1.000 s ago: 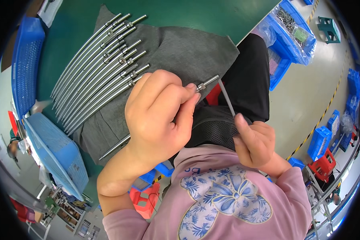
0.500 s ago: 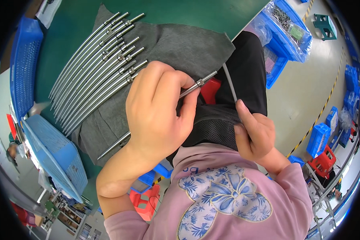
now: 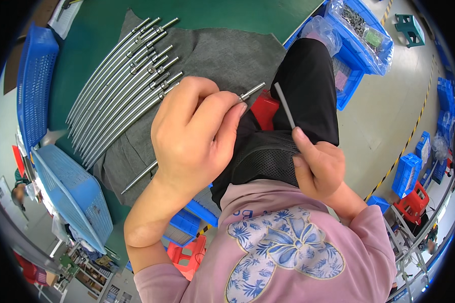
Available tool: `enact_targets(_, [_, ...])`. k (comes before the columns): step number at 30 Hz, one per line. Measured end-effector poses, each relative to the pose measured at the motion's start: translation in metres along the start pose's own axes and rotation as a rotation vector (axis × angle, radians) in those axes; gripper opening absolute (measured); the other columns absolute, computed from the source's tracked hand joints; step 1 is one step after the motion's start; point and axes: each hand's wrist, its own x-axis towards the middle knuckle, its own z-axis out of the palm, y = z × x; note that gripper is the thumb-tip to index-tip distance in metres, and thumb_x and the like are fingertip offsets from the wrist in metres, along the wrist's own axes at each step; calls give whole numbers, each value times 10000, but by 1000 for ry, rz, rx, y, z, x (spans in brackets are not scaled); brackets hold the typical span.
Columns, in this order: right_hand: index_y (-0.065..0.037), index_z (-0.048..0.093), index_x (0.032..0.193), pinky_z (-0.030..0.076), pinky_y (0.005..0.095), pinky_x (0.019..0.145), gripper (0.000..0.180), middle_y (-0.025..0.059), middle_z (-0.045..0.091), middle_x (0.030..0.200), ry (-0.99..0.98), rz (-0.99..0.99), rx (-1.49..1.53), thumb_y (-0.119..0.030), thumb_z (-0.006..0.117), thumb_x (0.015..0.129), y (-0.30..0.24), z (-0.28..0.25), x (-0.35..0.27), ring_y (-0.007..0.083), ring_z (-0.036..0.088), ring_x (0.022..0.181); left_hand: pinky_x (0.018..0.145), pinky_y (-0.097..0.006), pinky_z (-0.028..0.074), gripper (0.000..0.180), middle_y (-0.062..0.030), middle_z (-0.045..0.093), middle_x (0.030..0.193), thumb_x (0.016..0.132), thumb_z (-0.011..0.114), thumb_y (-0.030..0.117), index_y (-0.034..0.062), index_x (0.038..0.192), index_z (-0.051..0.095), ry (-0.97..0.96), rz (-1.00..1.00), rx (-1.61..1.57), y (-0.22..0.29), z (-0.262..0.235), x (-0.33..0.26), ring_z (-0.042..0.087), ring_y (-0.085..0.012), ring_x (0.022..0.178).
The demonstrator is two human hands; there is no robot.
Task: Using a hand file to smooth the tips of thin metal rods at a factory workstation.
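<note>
Your left hand (image 3: 189, 131) pinches a slender silver metal rod with a collar (image 3: 253, 91) between thumb and forefinger, right by the collar. One end of that rod sticks out past the fingertips toward the upper right; its long shaft passes behind your hand and shows again at lower left, ending over the dark grey cloth (image 3: 227, 53). Your right hand (image 3: 322, 169) has its thumb and bent fingers closed on the lower part of a thin, straight grey stick (image 3: 285, 106), which slants up and to the left in front of your black-trousered leg (image 3: 308, 86), apart from the rod's end.

To the left of the held rod, a row of similar silver metal rods (image 3: 117, 98) lies side by side, partly on the cloth and partly on the green surface (image 3: 227, 14), collared ends toward the upper right. Beyond them stands a light-blue perforated plastic basket (image 3: 76, 194).
</note>
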Motion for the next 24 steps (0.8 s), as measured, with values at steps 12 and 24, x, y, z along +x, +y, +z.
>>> enact_targets(12, [-8,676,1124,256,272,374,602,-24,312,490,67,-130,-152,77,601,533,4,25,4,113,316,372,542,-324,437,207,-61,545,730,630,742,-19,32,815,663,54,-34,-27,-4,1,1,544,-229,632])
enact_targets(24, [-46,682,1131,307,278,395,576,-21,329,495,25,-129,-249,36,623,564,3,26,42,125,366,388,538,-323,429,196,-77,557,739,626,731,-51,14,789,644,45,39,-72,-9,5,2,535,-238,623])
